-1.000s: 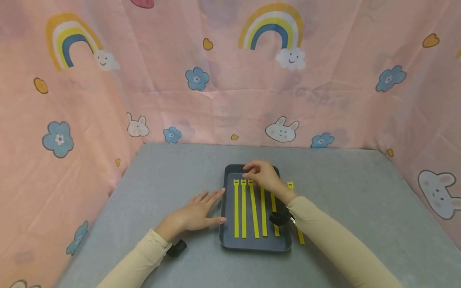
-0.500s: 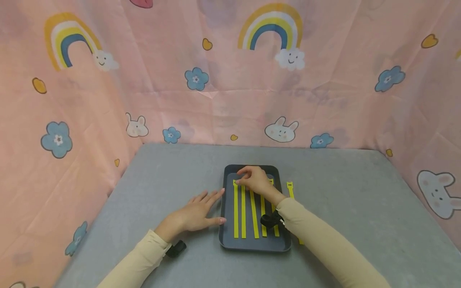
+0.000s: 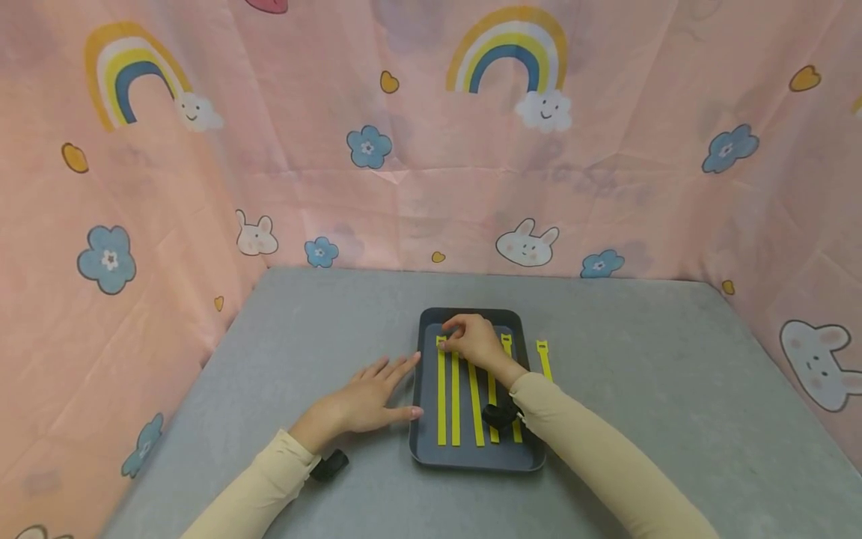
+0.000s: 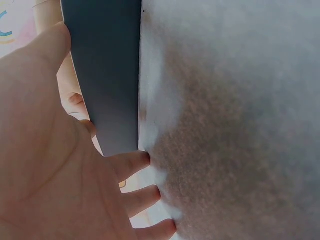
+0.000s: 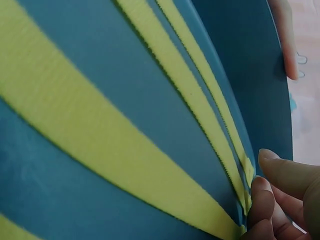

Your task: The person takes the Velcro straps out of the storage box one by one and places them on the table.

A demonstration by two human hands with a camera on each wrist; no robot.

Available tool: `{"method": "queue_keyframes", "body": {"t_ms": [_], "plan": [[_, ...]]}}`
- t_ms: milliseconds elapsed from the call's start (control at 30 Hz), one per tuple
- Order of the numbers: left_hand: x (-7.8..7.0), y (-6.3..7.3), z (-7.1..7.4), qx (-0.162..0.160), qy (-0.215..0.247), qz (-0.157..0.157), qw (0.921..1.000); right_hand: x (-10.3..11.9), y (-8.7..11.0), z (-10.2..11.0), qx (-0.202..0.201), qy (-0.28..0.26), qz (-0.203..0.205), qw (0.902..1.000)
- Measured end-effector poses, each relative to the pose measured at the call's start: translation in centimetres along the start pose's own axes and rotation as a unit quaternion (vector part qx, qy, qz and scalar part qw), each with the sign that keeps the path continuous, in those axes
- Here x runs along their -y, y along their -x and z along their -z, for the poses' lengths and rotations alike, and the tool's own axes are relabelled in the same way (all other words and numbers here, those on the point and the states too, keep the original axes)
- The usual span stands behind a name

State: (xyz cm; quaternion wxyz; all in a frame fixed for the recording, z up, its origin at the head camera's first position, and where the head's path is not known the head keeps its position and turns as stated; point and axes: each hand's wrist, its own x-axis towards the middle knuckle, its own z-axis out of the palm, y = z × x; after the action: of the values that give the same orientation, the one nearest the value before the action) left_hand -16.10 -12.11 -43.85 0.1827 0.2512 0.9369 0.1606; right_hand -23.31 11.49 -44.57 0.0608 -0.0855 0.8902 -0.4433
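Observation:
Several yellow hook-and-loop cable ties (image 3: 441,404) lie side by side in the dark grey tray (image 3: 471,458), slotted heads toward its far end. The middle one slants slightly. My right hand (image 3: 480,343) reaches over the tray with bent fingers, fingertips right at the head of the leftmost tie. In the right wrist view a gap shows between two fingertips, close beside the tie heads (image 5: 248,170); nothing is seen gripped. This hand hides the heads of some other ties. My left hand (image 3: 367,400) rests spread at the tray's left side, thumb on the rim.
One more yellow cable tie (image 3: 544,359) lies on the table just right of the tray, partly hidden by the right sleeve. The grey table (image 3: 323,322) ends at pink printed fabric (image 3: 431,202) behind and on both sides.
My right hand has moved left and slightly nearer, from above the middle tie to the leftmost tie's head. The left hand and the tray have stayed put.

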Motion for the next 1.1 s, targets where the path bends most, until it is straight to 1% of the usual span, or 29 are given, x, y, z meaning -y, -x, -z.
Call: {"method": "queue_keyframes", "body": {"t_ms": [500, 900, 1100], "plan": [[0.0, 0.1, 0.1, -0.003, -0.001, -0.005, 1.0000, 0.0, -0.2, -1.0, -0.029, 0.055, 0.004, 0.9981], [0.2, 0.1, -0.2, -0.001, 0.005, -0.015, 0.9999, 0.1, -0.2, -1.1, -0.034, 0.077, 0.009, 0.9964], [0.2, 0.0, -0.2, -0.005, 0.003, -0.011, 0.9999, 0.1, -0.2, -1.1, -0.031, 0.090, 0.000, 0.9955]]}}
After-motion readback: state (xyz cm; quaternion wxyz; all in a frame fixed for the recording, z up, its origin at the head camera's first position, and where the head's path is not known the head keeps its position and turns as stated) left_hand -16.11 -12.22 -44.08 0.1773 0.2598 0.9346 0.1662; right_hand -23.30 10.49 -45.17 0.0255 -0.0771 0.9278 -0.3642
